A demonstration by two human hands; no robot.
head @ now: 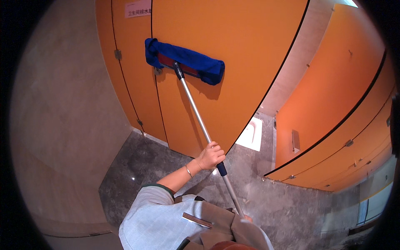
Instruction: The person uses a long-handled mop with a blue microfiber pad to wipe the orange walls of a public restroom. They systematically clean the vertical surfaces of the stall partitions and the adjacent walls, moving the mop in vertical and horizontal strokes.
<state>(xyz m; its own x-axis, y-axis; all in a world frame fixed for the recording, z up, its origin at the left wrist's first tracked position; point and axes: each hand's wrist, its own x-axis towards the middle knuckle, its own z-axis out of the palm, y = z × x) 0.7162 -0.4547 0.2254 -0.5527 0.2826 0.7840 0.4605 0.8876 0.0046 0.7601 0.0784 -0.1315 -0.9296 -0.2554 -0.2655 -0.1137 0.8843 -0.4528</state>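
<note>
My left hand [212, 155] grips the metal pole [197, 111] of a flat mop, just above its dark blue collar [221, 169]. The pole slants up to a wide mop head with a red plate [166, 60], wrapped in a blue cloth [190, 57]. That cloth is against an orange toilet stall door [250, 40], near the door's left edge. Low on the pole, my right hand [247, 218] closes around the shaft; most of it is hidden by the pole and my clothing.
A squat toilet [252, 134] shows past the door's right edge. Farther right stand more orange partitions [312, 103], one with a metal paper holder [295, 141]. A beige wall [62, 109] rises at left above grey floor tiles [134, 162]. A paper sign [137, 9] bears writing.
</note>
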